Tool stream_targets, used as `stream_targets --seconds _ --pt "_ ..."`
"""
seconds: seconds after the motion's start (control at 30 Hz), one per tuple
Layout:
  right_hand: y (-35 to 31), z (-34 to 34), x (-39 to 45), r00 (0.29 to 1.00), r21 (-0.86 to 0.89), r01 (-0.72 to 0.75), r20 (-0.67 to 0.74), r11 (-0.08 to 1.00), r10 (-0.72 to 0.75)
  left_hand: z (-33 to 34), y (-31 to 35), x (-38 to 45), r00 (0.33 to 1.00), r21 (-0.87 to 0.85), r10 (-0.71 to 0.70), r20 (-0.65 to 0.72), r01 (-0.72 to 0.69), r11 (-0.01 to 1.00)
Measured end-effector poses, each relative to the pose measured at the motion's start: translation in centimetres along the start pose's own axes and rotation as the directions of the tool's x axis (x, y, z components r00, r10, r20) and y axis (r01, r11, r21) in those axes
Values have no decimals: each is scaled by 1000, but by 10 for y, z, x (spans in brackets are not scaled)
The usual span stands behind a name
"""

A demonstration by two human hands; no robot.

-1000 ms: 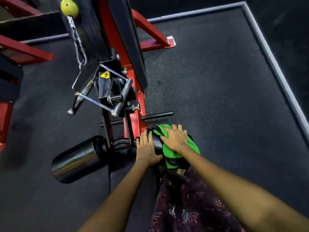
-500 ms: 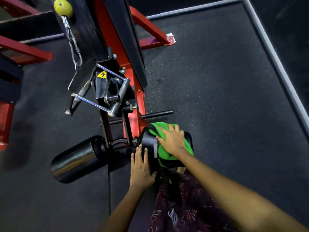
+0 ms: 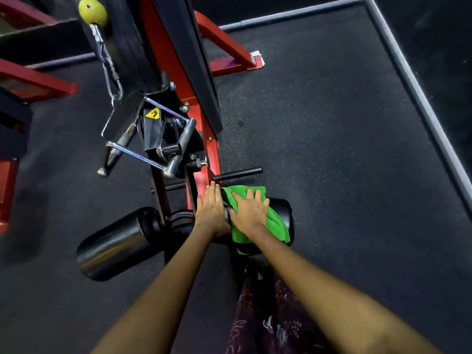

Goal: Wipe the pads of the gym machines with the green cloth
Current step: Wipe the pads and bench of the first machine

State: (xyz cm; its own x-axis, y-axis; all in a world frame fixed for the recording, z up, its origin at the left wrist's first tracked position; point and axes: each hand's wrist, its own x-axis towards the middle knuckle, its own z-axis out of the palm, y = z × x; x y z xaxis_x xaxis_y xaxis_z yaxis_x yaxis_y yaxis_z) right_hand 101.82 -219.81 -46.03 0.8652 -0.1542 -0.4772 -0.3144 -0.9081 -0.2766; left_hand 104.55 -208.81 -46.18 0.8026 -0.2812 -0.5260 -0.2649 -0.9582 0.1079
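Right hand [image 3: 251, 210] flat, pressing green cloth [image 3: 277, 223] on roller pad [image 3: 282, 208]; pad axis runs left-right; left hand [image 3: 210, 209] open, bracing inner end

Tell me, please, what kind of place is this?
Most likely a gym. A red-framed cable machine stands on dark rubber flooring, with a chrome handle clipped to its cable and black roller pads low on the frame.

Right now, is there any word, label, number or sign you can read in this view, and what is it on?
No readable words or numbers.
Yellow triangular warning sticker on the black bracket of the red machine frame: black pictogram only, too small to make out.
White tag on the red base foot: blurred, unreadable.
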Motion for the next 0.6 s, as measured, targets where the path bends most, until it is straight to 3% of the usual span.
stream_targets --seconds 0.1,0.2,0.27,0.33,0.47,0.6 --pt "25 -3 0 1000 -6 21 0 1000 -21 -6 -1 8 991 19 6 135 -9 1000" --pt "80 -8 8 979 42 -205 8 978 205 -11 -1 13 968 33 52 245 -62 998" --pt "107 -15 13 926 151 -377 96 914 366 -15 3 16 969 124 73 237 -104 987" --pt "112 -19 17 899 194 -434 155 880 410 -20 10 15 973 225 64 220 -115 968" --pt "64 -18 14 978 -8 -206 28 979 206 -14 29 7 992 393 19 122 -66 917" --pt "9 -12 9 999 -19 -32 36 999 33 18 28 -15 992 400 67 -110 -18 916"
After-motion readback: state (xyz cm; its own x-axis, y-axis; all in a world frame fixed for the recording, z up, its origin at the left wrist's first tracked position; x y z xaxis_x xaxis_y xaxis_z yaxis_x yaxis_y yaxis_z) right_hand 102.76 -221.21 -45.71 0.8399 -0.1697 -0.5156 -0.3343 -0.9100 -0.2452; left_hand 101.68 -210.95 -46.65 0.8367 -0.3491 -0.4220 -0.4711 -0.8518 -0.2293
